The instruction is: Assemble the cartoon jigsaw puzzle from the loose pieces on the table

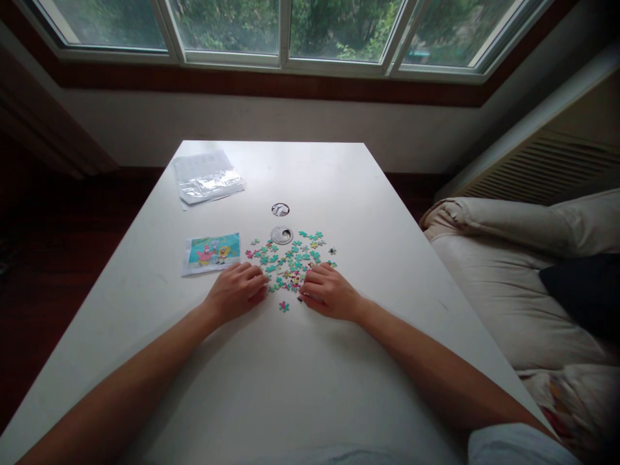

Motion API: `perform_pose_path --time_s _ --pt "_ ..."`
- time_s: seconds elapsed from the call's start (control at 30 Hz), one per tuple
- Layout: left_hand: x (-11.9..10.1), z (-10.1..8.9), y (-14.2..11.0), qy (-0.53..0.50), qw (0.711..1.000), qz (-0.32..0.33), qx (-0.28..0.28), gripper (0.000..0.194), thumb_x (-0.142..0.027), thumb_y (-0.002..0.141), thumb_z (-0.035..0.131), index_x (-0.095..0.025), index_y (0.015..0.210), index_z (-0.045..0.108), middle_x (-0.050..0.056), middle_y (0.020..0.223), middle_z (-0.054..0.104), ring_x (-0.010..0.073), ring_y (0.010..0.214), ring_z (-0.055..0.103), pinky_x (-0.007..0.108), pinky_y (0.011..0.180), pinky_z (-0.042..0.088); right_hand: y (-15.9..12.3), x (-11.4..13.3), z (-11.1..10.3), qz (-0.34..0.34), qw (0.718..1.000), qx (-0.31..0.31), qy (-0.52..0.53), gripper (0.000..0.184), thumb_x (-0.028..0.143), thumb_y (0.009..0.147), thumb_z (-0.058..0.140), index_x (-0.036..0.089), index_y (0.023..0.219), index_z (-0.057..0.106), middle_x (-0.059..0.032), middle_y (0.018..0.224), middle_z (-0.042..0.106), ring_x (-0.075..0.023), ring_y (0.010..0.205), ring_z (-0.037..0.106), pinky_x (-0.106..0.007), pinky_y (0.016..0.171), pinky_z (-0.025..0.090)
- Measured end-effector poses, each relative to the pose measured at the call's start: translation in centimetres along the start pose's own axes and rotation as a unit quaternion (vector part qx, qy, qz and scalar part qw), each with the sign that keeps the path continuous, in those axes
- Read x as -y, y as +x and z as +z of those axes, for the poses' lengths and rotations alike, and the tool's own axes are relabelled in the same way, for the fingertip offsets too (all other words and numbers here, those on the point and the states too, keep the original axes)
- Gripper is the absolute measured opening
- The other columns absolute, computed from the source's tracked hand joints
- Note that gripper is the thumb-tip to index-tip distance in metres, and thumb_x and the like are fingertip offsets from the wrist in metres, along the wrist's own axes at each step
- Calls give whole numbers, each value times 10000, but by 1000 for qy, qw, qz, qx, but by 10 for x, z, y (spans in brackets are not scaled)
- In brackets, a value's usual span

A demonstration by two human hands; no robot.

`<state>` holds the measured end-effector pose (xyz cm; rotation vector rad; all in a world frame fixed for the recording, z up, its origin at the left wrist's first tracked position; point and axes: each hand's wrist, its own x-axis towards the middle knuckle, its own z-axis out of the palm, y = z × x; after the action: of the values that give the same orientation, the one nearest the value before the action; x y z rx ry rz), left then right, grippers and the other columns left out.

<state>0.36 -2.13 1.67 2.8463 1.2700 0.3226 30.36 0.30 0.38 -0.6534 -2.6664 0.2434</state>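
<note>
A loose heap of small jigsaw puzzle pieces [291,259], mostly turquoise with some pink and yellow, lies on the white table [290,381]. My left hand [238,290] rests at the heap's left edge with its fingers curled in; whatever is under the fingertips is hidden. On the opposite side, my right hand [328,290] has its fingers bent together, and a small dark puzzle piece [300,298] peeks out at the fingertips. Between the hands, nearer to me, sits a single pink and turquoise piece [283,306]. A cartoon picture sheet [212,253] lies just beyond my left hand.
A clear plastic bag with paper [208,175] lies at the table's far left. Behind the heap are a round grey cap [281,235] and a round hole [280,209] in the tabletop. A beige sofa [498,278] stands at the right, windows [285,61] ahead.
</note>
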Motion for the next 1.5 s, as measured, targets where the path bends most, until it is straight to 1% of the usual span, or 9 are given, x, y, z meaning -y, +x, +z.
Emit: perform_pose_path --time_s 0.1,0.17,0.3,0.53,0.8,0.97,1.07,1.23,1.5 --pt "0 -1 1 -8 1000 8 17 190 -372 992 567 -232 1006 695 69 976 682 221 903 596 387 832 431 -1 -3 1 14 1000 -13 3 242 357 1046 501 242 910 665 -50 849 643 -219 879 547 -387 841 391" --pt "2 -2 1 -13 999 22 34 205 -400 987 581 -230 1026 687 65 961 672 221 892 592 378 812 428 -2 -5 1 28 999 -23 11 246 353 1047 497 244 911 670 -51 845 648 -219 874 556 -386 837 396" --pt "8 0 0 -23 997 56 50 191 -353 1019 535 -231 1061 675 61 984 670 209 901 591 352 816 427 -3 -12 2 57 995 -57 50 243 340 1047 495 244 912 672 -51 847 668 -212 842 560 -380 834 423" --pt "11 0 -3 -6 996 75 39 238 -300 1065 446 -242 1120 670 65 1022 689 199 924 614 345 851 423 -5 -24 5 113 980 -117 111 259 363 1039 517 242 866 667 -54 820 663 -213 808 557 -374 790 453" --pt "6 7 0 -10 1000 6 10 272 -269 1066 423 -214 961 668 61 906 664 196 847 584 341 795 427 -3 -23 5 119 977 -121 127 274 373 1045 514 237 860 664 -58 830 665 -207 814 558 -371 794 463" --pt "11 16 0 -37 997 -46 -59 173 -258 1021 515 -230 1047 683 66 997 670 216 935 591 363 858 474 -3 -24 6 91 976 -144 133 233 328 1036 547 223 862 661 -55 801 656 -197 785 549 -359 755 458" --pt "15 19 0 -36 992 -81 -91 191 -283 1013 552 -246 1138 691 75 1148 681 252 1099 592 419 957 484 -2 -24 7 85 976 -147 135 220 321 1036 550 224 873 661 -55 809 658 -197 789 552 -360 751 460" --pt "16 22 1 -39 993 -72 -84 272 -319 1013 570 -296 1262 677 62 1367 637 291 1317 521 498 1091 445 -1 -23 6 82 976 -149 135 213 309 1034 551 224 871 657 -55 810 661 -196 789 554 -358 751 463" --pt "14 25 1 -29 993 -82 -77 299 -296 999 582 -276 1283 672 84 1348 628 303 1279 531 507 1079 470 -3 -25 10 87 977 -143 130 182 288 1021 573 221 874 656 -53 821 664 -195 802 562 -348 763 462"
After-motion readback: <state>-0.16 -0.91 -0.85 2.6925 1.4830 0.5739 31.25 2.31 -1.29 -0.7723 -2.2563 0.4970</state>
